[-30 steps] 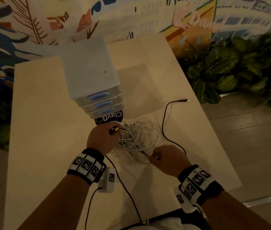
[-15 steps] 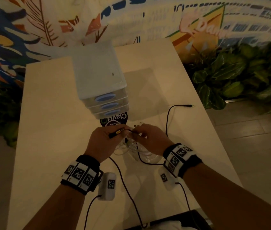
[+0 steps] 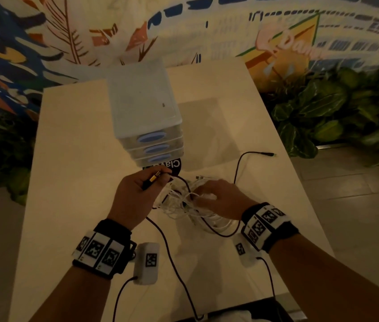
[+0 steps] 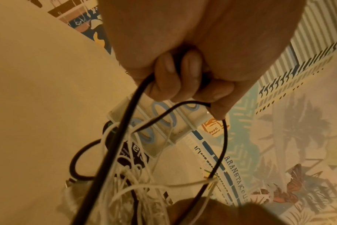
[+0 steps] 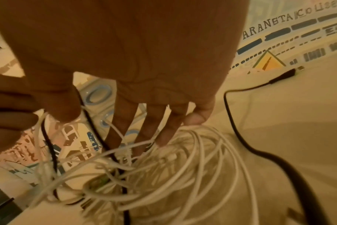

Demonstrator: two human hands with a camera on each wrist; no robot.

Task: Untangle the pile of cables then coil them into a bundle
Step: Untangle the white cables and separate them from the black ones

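Note:
A tangle of thin white cables (image 3: 184, 205) lies on the cream table (image 3: 72, 182), in front of a drawer unit. A black cable (image 3: 237, 168) threads through it, and its far plug (image 3: 268, 154) lies out to the right. My left hand (image 3: 137, 196) is curled round the black cable's other end, with the gold plug (image 3: 152, 180) sticking out; the left wrist view shows the fingers (image 4: 183, 76) wrapped round the black cable (image 4: 125, 137). My right hand (image 3: 218, 198) reaches into the white tangle (image 5: 183, 167) with straight, spread fingers (image 5: 164, 121).
A white three-drawer unit (image 3: 144, 117) stands just behind the pile, on a black round label (image 3: 174, 165). Leafy plants (image 3: 323, 117) border the table's right edge. White sensor pods (image 3: 148, 263) with thin black leads hang under both wrists.
My right hand left the pile's right side, came up beside my left hand, and now has its fingers in the white tangle. My left hand kept hold of the plug end.

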